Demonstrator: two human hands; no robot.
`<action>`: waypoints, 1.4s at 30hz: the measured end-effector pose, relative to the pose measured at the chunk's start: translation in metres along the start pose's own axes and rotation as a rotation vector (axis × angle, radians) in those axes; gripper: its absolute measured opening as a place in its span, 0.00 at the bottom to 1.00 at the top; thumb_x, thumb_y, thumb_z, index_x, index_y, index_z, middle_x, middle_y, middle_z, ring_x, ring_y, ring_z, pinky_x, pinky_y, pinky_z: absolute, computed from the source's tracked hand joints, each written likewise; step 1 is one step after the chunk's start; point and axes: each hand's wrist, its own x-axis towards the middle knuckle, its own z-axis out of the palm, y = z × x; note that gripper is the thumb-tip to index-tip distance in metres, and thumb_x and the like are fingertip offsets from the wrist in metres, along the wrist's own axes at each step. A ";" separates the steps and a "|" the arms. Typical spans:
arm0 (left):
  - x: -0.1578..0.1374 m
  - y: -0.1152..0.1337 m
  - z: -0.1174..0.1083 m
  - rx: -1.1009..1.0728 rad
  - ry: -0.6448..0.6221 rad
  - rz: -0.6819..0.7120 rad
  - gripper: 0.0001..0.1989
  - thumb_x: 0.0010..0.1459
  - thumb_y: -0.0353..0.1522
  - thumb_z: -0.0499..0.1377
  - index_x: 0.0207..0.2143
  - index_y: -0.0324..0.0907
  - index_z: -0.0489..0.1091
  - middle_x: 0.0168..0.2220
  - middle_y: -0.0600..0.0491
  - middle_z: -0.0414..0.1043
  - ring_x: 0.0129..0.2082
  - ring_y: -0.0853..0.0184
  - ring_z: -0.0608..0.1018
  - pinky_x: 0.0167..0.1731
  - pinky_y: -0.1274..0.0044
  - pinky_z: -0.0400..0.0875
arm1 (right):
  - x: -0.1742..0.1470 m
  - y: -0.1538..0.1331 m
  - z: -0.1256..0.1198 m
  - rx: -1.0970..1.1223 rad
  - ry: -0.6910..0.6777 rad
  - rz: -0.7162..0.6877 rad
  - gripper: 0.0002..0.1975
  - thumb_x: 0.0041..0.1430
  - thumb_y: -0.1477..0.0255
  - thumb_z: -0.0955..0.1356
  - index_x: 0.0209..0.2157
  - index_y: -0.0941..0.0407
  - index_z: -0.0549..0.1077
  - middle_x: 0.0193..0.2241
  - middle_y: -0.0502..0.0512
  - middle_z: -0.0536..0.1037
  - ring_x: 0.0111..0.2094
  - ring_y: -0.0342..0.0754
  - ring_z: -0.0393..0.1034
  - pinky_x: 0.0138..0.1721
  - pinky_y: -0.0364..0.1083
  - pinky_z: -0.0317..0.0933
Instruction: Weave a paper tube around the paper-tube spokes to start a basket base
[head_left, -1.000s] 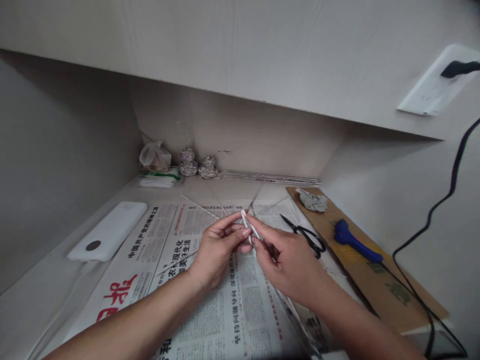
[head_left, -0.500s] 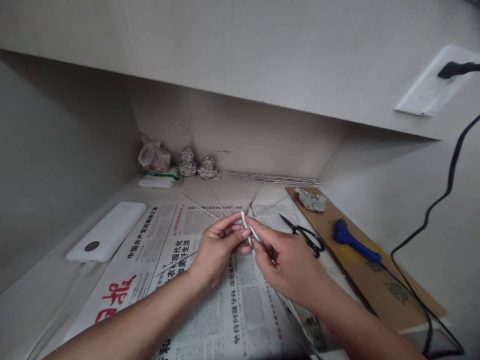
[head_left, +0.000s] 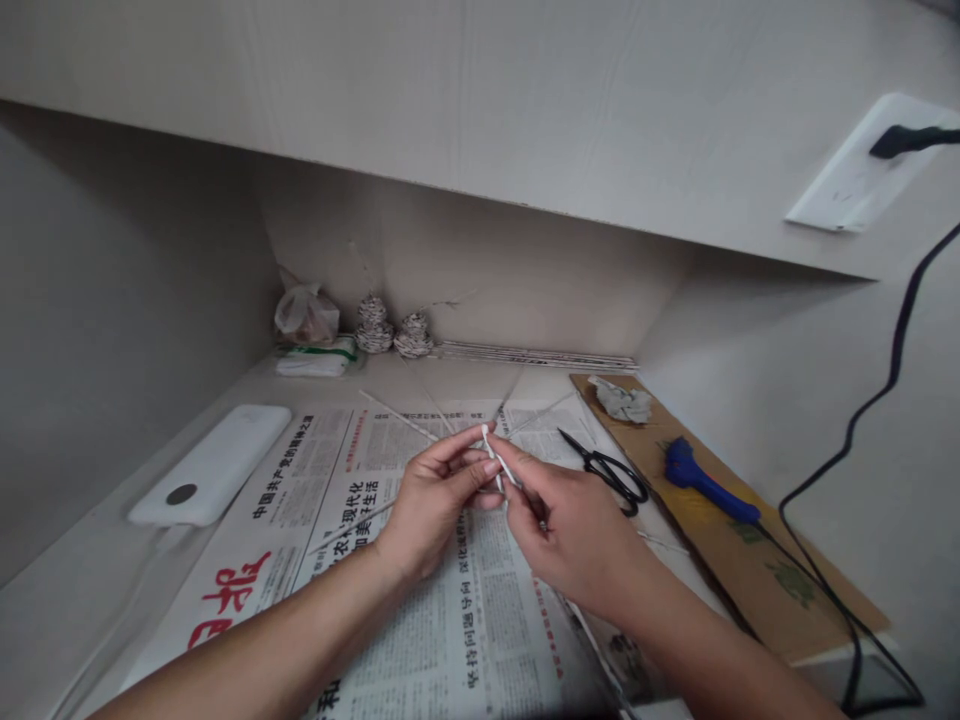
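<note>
Both hands meet over a spread newspaper (head_left: 300, 510). Between their fingertips is a thin white rolled-paper strip (head_left: 493, 452), bent over at its upper end. My left hand (head_left: 442, 490) is closed, thumb and fingers pinching the strip. My right hand (head_left: 562, 510) is closed too, its index finger and thumb on the strip's other part. Several thin paper sticks (head_left: 394, 414) fan outward from around the hands. One of them (head_left: 592, 640) runs down below my right hand toward the near edge. Where the sticks join is hidden by my fingers.
Black scissors (head_left: 607, 470) lie right of the hands. A blue glue gun (head_left: 705, 482) and crumpled paper (head_left: 621, 400) rest on cardboard (head_left: 787, 560). A white power bank (head_left: 214, 465) is at left. Behind stand two woven gourd shapes (head_left: 374, 325), a plastic bag (head_left: 307, 312) and paper sticks (head_left: 540, 356).
The hands stay in nearly the same place. My right fingers have shifted slightly, and the strip's top end looks more tightly folded. The view has moved very little.
</note>
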 end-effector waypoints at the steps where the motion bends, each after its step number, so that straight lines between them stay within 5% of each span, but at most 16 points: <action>1: 0.000 0.000 0.000 -0.003 0.001 -0.003 0.23 0.47 0.30 0.69 0.48 0.42 0.75 0.31 0.51 0.76 0.28 0.70 0.77 0.27 0.79 0.75 | 0.000 0.000 0.000 -0.001 0.002 -0.001 0.30 0.59 0.76 0.60 0.64 0.54 0.58 0.26 0.50 0.77 0.21 0.41 0.66 0.23 0.42 0.58; 12: 0.001 0.002 0.001 -0.062 0.019 -0.013 0.19 0.46 0.28 0.69 0.43 0.42 0.77 0.37 0.51 0.75 0.31 0.72 0.77 0.30 0.82 0.75 | 0.003 0.001 0.001 0.018 0.086 -0.037 0.21 0.65 0.71 0.60 0.59 0.52 0.65 0.41 0.57 0.76 0.38 0.48 0.72 0.40 0.48 0.65; 18: 0.000 0.001 -0.001 -0.085 -0.005 -0.011 0.19 0.49 0.28 0.67 0.45 0.41 0.75 0.35 0.52 0.75 0.32 0.72 0.77 0.33 0.81 0.76 | 0.007 0.002 0.003 -0.010 0.119 -0.033 0.18 0.65 0.70 0.60 0.55 0.52 0.69 0.37 0.56 0.74 0.34 0.47 0.70 0.37 0.47 0.65; 27: 0.001 0.003 -0.002 -0.116 -0.043 -0.008 0.15 0.51 0.28 0.66 0.42 0.39 0.71 0.34 0.52 0.75 0.33 0.70 0.78 0.33 0.79 0.76 | 0.010 0.007 0.011 0.070 0.201 -0.034 0.19 0.60 0.78 0.63 0.52 0.51 0.69 0.41 0.52 0.75 0.40 0.44 0.71 0.42 0.44 0.64; 36: 0.002 0.002 -0.001 -0.070 -0.017 -0.020 0.12 0.49 0.30 0.68 0.35 0.37 0.71 0.31 0.52 0.75 0.30 0.71 0.78 0.29 0.81 0.75 | 0.009 0.007 0.015 0.171 0.192 0.043 0.16 0.57 0.77 0.66 0.47 0.51 0.70 0.34 0.49 0.75 0.32 0.42 0.70 0.34 0.42 0.63; 42: 0.002 0.001 -0.001 -0.087 -0.001 -0.047 0.12 0.47 0.30 0.69 0.34 0.37 0.71 0.30 0.53 0.75 0.28 0.72 0.78 0.30 0.81 0.76 | 0.013 0.012 0.009 0.432 0.106 0.216 0.08 0.60 0.71 0.65 0.41 0.51 0.71 0.30 0.48 0.75 0.25 0.40 0.67 0.24 0.41 0.59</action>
